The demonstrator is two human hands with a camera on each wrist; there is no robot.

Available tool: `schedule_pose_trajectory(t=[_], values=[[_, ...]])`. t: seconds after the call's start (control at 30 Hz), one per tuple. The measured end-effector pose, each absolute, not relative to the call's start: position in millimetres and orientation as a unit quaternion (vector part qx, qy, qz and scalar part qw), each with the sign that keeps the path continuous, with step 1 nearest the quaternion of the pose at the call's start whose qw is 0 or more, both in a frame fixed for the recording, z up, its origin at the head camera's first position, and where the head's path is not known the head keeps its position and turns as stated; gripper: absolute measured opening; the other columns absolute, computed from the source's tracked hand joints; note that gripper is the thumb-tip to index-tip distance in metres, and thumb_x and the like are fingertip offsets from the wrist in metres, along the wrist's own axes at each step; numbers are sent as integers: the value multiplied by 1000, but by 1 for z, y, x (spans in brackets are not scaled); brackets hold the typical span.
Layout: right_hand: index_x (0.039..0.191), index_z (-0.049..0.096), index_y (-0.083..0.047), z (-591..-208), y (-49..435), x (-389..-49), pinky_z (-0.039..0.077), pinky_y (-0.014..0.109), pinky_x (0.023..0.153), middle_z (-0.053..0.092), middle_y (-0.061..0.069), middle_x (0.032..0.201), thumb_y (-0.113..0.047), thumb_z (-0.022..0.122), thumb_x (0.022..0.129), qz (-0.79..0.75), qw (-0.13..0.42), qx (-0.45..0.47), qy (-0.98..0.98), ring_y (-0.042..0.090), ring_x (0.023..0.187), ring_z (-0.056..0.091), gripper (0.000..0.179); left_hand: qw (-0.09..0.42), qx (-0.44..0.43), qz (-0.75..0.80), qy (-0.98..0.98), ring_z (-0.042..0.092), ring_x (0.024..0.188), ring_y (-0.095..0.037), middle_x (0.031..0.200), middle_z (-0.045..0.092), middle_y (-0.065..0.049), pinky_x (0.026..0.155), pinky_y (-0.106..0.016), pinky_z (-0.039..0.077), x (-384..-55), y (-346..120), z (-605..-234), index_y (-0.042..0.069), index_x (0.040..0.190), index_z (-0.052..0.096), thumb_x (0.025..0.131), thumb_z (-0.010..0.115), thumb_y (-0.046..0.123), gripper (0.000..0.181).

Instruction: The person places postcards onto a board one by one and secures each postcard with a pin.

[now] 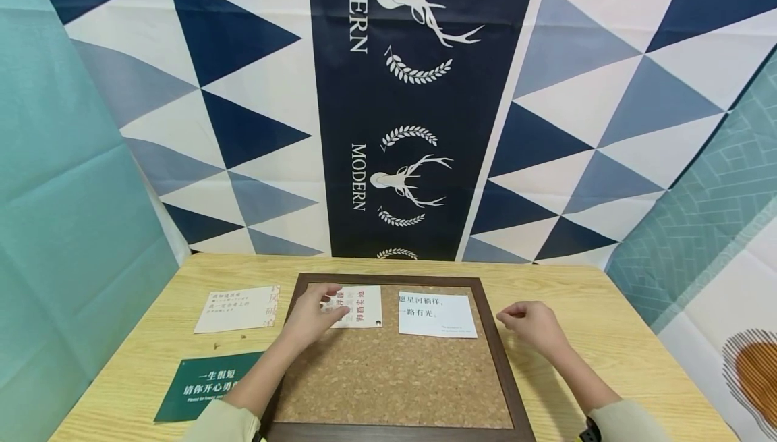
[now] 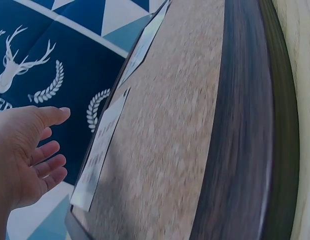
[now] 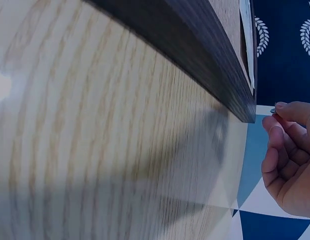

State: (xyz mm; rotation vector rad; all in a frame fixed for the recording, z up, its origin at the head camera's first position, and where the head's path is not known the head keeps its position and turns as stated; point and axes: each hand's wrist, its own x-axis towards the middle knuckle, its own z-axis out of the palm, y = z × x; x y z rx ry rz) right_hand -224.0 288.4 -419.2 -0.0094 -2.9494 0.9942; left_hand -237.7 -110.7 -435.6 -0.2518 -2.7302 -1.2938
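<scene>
My left hand (image 1: 312, 314) hovers at the upper left of a cork board (image 1: 394, 381), over the left end of a white card with red lettering (image 1: 367, 307). In the left wrist view its fingers are loosely bent, with nothing between them and the thumb. A round dark pin (image 1: 379, 323) sits at this card's lower right corner. A second white card with black lettering (image 1: 437, 314) lies on the board's upper right. Just right of the frame, my right hand (image 1: 537, 324) pinches a small metal thumbtack (image 3: 273, 110) between thumb and forefinger.
Left of the board, a cream card (image 1: 237, 308) and a green card (image 1: 206, 384) lie on the wooden table (image 1: 583, 307). Two small pins (image 1: 216, 345) lie between them. The board's dark raised frame (image 1: 499, 354) surrounds the cork. A patterned cloth (image 1: 255, 91) hangs behind the table.
</scene>
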Motion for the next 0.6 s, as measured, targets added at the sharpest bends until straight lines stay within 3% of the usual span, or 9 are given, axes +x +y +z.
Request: schedule_pose_trajectory(t=[0.6], values=[[92,71,-3,-426,274,-229,47,27,55,69,8,85,-21,64,87,330,9,-5,-944,14,66,59,20,39,-163,-416,-894,59,104,-32,113,59,-17,87,-42,50,-245,-66,-438,-1,119,58,83,71,17,42]])
